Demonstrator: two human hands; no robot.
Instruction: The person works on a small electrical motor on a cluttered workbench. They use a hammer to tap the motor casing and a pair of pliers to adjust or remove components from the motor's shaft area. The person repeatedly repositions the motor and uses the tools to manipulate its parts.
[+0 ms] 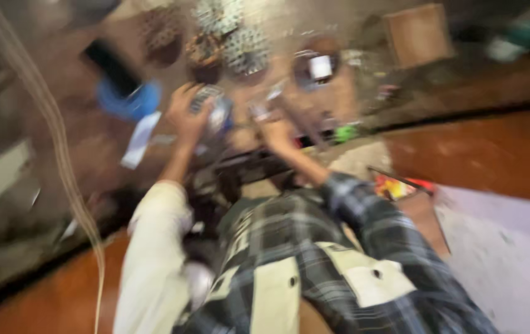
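Cluttered workbench [60, 142], blurred metallic part [210, 105] in left hand [185, 117]

Both arms reach forward from the lower middle of the frame toward its upper centre. The left hand [185, 114] sits left of centre, fingers curled, its forearm bare above a pale sleeve. The right hand [275, 131] lies just right of it, near but apart, on a bare forearm leading back to a plaid sleeve. Heavy blur hides the fingers' grip.
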